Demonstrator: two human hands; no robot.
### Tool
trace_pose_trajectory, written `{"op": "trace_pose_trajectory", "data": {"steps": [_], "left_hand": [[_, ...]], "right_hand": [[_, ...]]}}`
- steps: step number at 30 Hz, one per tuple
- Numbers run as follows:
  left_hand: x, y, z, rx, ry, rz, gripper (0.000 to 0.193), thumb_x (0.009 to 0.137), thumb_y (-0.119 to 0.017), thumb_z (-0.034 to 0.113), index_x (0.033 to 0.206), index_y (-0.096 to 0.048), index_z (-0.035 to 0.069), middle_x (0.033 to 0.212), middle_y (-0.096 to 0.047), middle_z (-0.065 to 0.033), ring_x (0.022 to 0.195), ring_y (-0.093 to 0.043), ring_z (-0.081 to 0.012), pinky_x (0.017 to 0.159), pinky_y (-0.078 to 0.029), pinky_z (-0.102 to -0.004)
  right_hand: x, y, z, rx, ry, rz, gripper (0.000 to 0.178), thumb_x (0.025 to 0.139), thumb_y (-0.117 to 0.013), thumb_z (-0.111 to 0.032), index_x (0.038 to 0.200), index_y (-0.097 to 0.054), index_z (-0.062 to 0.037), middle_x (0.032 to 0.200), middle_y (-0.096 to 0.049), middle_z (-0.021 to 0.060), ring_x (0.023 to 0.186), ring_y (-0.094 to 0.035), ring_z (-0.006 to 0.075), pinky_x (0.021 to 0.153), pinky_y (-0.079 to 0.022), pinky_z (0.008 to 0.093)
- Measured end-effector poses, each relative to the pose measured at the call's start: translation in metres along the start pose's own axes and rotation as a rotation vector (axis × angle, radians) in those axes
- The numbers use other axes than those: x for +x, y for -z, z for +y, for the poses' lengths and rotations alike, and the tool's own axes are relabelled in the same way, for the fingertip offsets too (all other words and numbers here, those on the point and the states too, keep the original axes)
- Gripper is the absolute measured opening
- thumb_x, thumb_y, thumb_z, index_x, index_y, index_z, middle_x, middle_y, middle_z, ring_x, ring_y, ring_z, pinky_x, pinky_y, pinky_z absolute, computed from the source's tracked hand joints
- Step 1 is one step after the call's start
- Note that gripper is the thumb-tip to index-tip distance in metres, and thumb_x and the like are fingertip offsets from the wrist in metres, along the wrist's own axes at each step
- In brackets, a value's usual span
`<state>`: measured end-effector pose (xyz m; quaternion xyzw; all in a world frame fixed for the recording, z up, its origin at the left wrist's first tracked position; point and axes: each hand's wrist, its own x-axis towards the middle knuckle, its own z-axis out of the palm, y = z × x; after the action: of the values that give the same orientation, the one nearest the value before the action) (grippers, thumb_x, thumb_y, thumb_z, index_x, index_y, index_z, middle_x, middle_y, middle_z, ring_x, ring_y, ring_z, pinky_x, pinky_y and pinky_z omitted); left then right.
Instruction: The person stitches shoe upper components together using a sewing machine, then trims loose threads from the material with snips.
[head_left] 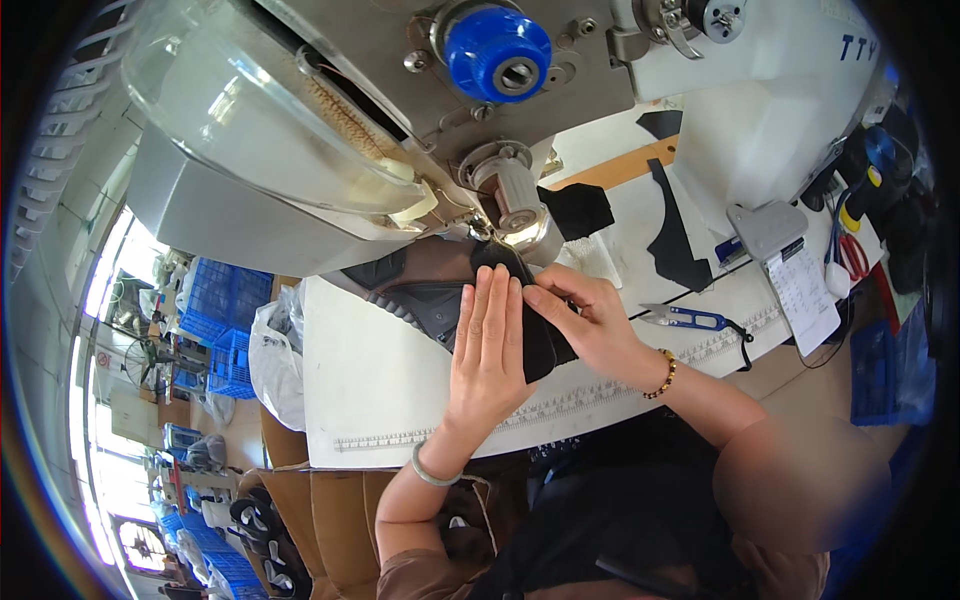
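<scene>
A black and dark brown shoe upper (425, 304) lies under the needle area of a sewing machine (508, 215). My left hand (487, 345) rests flat on its black fabric, fingers stretched out together and pointing at the needle. On the other side, my right hand (597, 328) pinches the black edge between thumb and bent fingers, close to the presser area. The needle tip and the part of the upper right below it are hard to make out. The lower end of the black fabric hangs toward me between my hands.
A printed ruler strip (590, 398) runs along the white table (370, 400). Blue thread snips (690, 318) lie to the right, near black cut pieces (675, 235) and a clipboard (790, 255). Red-handled scissors (853, 256) are farther right. Blue crates (225, 300) stand at left beyond a plastic bag (277, 355).
</scene>
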<state>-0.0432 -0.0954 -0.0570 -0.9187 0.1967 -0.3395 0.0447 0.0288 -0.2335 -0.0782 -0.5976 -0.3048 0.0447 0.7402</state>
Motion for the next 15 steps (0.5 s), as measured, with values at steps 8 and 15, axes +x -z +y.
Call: {"op": "trace_pose_trajectory", "data": {"steps": [8, 15], "left_hand": [[0.003, 0.021, 0.002, -0.041, 0.01, -0.139, 0.057, 0.072, -0.048, -0.009, 0.128, -0.045, -0.018, 0.138, -0.042, -0.0302, 0.133, -0.04, -0.0404, 0.111, -0.036, -0.0466], [0.012, 0.03, 0.005, -0.077, 0.021, -0.15, 0.055, 0.073, -0.049, -0.006, 0.126, -0.046, -0.019, 0.135, -0.045, -0.0317, 0.131, -0.042, -0.0415, 0.111, -0.036, -0.0465]], "right_hand": [[0.051, 0.041, -0.021, -0.547, 0.329, 0.065, 0.019, 0.092, -0.057, -0.019, 0.086, -0.059, -0.0004, 0.068, -0.051, 0.01, 0.063, -0.049, 0.021, 0.057, -0.04, 0.0312], [0.102, 0.031, -0.009, 0.01, -0.134, -0.115, 0.023, 0.088, -0.054, -0.021, 0.08, -0.059, -0.0007, 0.064, -0.051, 0.0035, 0.053, -0.047, 0.0131, 0.049, -0.039, 0.0329]]}}
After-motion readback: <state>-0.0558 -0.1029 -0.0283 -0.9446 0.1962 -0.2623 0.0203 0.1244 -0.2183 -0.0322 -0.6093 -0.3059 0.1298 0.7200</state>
